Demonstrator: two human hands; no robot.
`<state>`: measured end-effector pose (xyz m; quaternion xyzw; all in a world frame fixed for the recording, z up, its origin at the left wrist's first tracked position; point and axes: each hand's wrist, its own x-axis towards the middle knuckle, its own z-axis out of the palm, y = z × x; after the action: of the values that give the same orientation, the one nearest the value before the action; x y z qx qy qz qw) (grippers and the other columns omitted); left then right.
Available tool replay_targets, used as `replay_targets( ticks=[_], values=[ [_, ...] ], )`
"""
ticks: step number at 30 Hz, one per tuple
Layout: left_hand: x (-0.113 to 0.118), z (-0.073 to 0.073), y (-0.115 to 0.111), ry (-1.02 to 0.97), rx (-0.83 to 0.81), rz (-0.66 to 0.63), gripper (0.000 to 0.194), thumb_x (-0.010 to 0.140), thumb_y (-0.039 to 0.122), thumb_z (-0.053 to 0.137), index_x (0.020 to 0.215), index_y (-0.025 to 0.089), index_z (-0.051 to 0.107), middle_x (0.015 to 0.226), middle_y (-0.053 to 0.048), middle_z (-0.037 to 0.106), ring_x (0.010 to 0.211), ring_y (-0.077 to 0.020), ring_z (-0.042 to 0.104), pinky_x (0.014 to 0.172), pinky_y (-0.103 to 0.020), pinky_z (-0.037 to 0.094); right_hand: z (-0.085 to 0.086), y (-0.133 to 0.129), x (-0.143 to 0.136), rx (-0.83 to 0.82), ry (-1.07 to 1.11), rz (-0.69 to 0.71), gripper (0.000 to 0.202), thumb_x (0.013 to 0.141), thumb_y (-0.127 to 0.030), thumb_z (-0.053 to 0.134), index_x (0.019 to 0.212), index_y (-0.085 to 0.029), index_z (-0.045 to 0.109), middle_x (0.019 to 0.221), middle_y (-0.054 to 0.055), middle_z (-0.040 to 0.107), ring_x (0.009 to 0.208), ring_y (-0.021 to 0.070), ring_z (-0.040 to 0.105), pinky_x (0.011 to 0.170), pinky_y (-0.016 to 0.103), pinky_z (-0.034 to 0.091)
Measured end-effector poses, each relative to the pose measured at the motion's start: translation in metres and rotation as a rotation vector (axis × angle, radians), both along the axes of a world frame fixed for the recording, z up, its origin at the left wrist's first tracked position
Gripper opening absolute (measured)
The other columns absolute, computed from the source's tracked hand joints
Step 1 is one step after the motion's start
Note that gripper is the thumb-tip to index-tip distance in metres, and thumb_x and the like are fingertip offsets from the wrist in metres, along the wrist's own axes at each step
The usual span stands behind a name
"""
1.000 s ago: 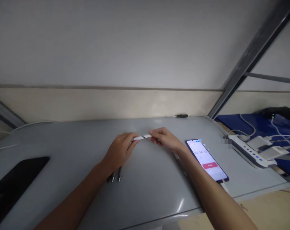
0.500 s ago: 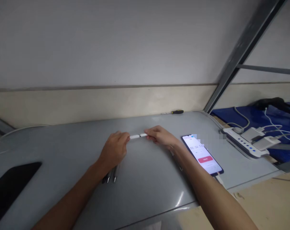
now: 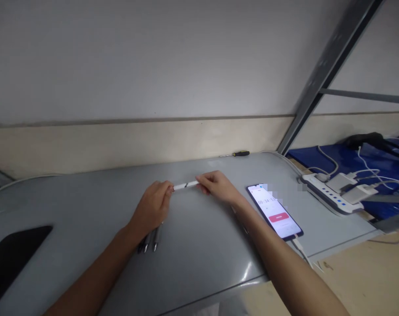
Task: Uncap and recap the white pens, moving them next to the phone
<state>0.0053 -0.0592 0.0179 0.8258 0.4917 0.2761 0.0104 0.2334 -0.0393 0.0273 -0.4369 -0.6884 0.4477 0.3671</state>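
A slim white pen [image 3: 181, 186] with a dark mark near its middle is held level above the desk between my two hands. My left hand [image 3: 153, 204] is closed on its left end, and the fingers of my right hand [image 3: 217, 186] pinch its right end. My fingers hide both tips. Below my left wrist, several pens [image 3: 156, 241] with silver tips lie side by side on the grey desk [image 3: 199, 263], partly covered by the hand and forearm. Something thin lies mostly hidden behind my right forearm.
Right of my right forearm lies a phone [image 3: 274, 210] with a lit timer screen and a cable. Beyond it sits a white power strip [image 3: 331, 195] with chargers. A screwdriver [image 3: 241, 153] rests along the wall. A black flat object [image 3: 18, 254] is at left.
The dark mark on the pen now looks slanted, and slightly more of the pen shows on its right side. The whole view has shifted slightly; both hands keep their hold.
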Motion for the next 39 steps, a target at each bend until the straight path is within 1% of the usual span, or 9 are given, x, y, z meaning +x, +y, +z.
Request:
replay_targets(
  ticks=[5,10,13,15,20,24,29,33,39],
  values=[
    [0.001,0.002,-0.002,0.013,-0.014,-0.037,0.029,0.098,0.034,0.034,0.09,0.02,0.058,0.077,-0.003,0.058,0.077,-0.0203,0.054,0.073,-0.034,0.044,-0.003,0.002,0.005,0.011,0.099,-0.052,0.027,0.079,-0.04,0.068,0.095,-0.018,0.067,0.084,0.003,0.065,0.062,0.0105,0.051,0.055,0.023,0.037],
    [-0.001,-0.002,0.001,0.043,0.004,-0.068,0.027,0.099,0.033,0.035,0.096,0.018,0.058,0.081,-0.004,0.059,0.079,-0.0211,0.054,0.075,-0.036,0.044,-0.004,0.004,0.008,-0.166,0.017,-0.027,0.043,0.087,-0.052,0.055,0.067,-0.015,0.061,0.055,0.002,0.058,0.048,0.0099,0.047,0.051,0.025,0.035],
    [-0.003,-0.003,0.001,0.043,0.022,-0.058,0.026,0.099,0.033,0.036,0.097,0.019,0.058,0.078,-0.003,0.058,0.076,-0.0205,0.054,0.072,-0.034,0.043,-0.003,0.004,0.009,-0.122,0.096,-0.005,0.021,0.077,-0.035,0.071,0.087,-0.017,0.066,0.064,-0.002,0.059,0.052,0.0086,0.047,0.051,0.022,0.033],
    [-0.003,-0.003,0.001,0.038,0.037,-0.054,0.025,0.099,0.032,0.037,0.097,0.019,0.058,0.077,-0.002,0.057,0.075,-0.02,0.053,0.071,-0.033,0.043,-0.004,0.004,0.009,-0.125,0.137,-0.024,0.029,0.074,-0.035,0.073,0.097,-0.019,0.066,0.075,-0.001,0.063,0.056,0.0088,0.05,0.05,0.022,0.033],
    [-0.003,-0.002,0.001,0.043,0.048,-0.06,0.023,0.099,0.031,0.038,0.097,0.019,0.058,0.076,-0.002,0.058,0.076,-0.0197,0.053,0.071,-0.033,0.042,-0.007,0.005,0.009,-0.148,0.051,-0.006,0.04,0.087,-0.05,0.055,0.072,-0.014,0.066,0.063,0.002,0.059,0.054,0.0106,0.049,0.051,0.025,0.034],
    [-0.003,-0.001,0.001,0.046,0.034,-0.044,0.023,0.098,0.031,0.038,0.096,0.019,0.058,0.077,-0.003,0.059,0.076,-0.0201,0.054,0.072,-0.033,0.043,-0.006,0.004,0.009,-0.048,0.107,-0.018,0.037,0.073,-0.035,0.073,0.107,-0.019,0.067,0.087,0.002,0.063,0.064,0.0107,0.051,0.052,0.023,0.034],
    [-0.002,0.001,0.0,0.051,0.028,-0.056,0.023,0.097,0.031,0.038,0.097,0.02,0.058,0.079,-0.003,0.06,0.078,-0.0208,0.054,0.074,-0.034,0.043,-0.007,0.003,0.007,-0.039,0.044,0.01,0.03,0.085,-0.042,0.058,0.074,-0.015,0.066,0.066,0.001,0.057,0.061,0.0117,0.048,0.056,0.025,0.035],
    [-0.002,0.0,-0.001,0.044,0.011,-0.062,0.024,0.098,0.032,0.037,0.098,0.02,0.058,0.079,-0.003,0.061,0.078,-0.0205,0.054,0.075,-0.035,0.043,-0.008,0.004,0.007,0.037,0.119,-0.044,0.032,0.071,-0.029,0.073,0.101,-0.019,0.067,0.09,0.003,0.063,0.071,0.0121,0.051,0.062,0.025,0.039],
    [-0.002,-0.001,0.0,0.053,0.004,-0.08,0.026,0.098,0.032,0.036,0.098,0.019,0.058,0.082,-0.004,0.062,0.08,-0.021,0.053,0.076,-0.036,0.044,-0.011,0.005,0.007,0.044,0.055,0.007,0.018,0.08,-0.034,0.063,0.081,-0.016,0.066,0.073,0.001,0.06,0.065,0.0121,0.049,0.061,0.025,0.037]
  ],
)
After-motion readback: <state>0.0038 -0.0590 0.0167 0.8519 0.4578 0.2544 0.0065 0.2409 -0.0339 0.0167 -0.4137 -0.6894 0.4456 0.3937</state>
